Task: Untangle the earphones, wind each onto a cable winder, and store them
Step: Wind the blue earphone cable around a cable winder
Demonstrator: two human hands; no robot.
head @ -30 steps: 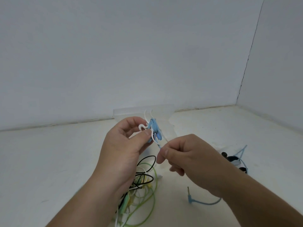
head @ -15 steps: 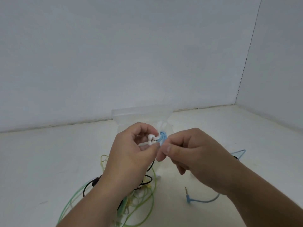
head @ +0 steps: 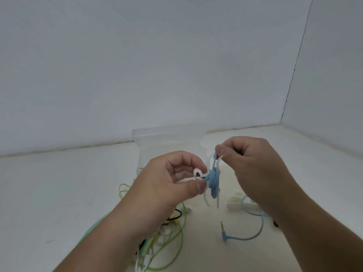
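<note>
Above the white surface, the left hand pinches a white plastic cable winder wrapped with light-blue earphone cable, whose strand the right hand pinches just above, with tangled green, black and white earphone cables lying below.

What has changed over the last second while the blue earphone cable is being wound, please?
The right hand, close against the white winder half a second ago, has lifted up and rightward, pulling a strand of the blue cable above it. The left hand still pinches the winder. The blue plug and the tangle of cables stay on the table.
</note>
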